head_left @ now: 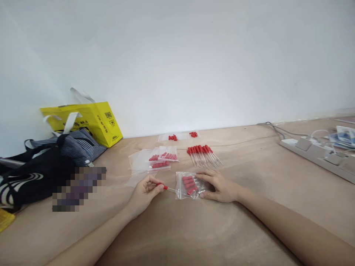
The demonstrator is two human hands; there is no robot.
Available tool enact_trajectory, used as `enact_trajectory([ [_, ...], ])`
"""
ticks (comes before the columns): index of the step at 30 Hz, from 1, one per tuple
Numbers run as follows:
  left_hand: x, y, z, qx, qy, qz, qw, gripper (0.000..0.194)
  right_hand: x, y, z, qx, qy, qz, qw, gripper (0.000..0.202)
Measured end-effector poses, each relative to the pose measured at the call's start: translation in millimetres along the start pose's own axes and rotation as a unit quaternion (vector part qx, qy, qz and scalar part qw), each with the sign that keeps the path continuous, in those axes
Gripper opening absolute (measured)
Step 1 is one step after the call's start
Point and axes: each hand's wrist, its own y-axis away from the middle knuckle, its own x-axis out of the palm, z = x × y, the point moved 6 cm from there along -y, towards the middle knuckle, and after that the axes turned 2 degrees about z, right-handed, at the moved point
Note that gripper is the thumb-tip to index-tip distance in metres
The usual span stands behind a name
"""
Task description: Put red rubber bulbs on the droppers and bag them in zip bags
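Observation:
My left hand [146,192] is closed, pinching a glass dropper by its red rubber bulb [161,186]. The dropper's clear tube points right, its tip at the mouth of a clear zip bag [179,186]. Several red-bulbed droppers [188,183] lie inside that bag. Curved over the bag's right end, my right hand [217,186] grips it against the table, thumb at the near edge and fingers at the far edge. Just beyond lies a fanned row of loose droppers [199,150], bulbs facing away. Filled zip bags [168,155] overlap behind my left hand.
Smaller groups of red-bulbed droppers [172,137] lie on clear plastic near the wall. A yellow bag [111,129], a striped bag [83,146] and a black bag [41,173] crowd the left. On the right is a white power strip [313,157] with plugs and cables.

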Motion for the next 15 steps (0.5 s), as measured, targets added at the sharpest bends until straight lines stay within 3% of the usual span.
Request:
enact_trajectory([
  [11,-10.8,7.0,2.2,0.061,-0.043,-0.066,0.995,0.021,1.2,0.1,-1.6,0.005,0.007,0.007,1.0,0.063],
  [13,-10.4,7.4,2.0,0.051,-0.041,-0.049,0.997,0.022,1.0,-0.1,-1.0,0.005,0.01,0.008,1.0,0.063],
  [15,-6.3,8.1,2.0,0.029,-0.037,0.009,0.999,0.023,0.8,-0.3,-0.6,0.003,0.01,0.008,1.0,0.063],
])
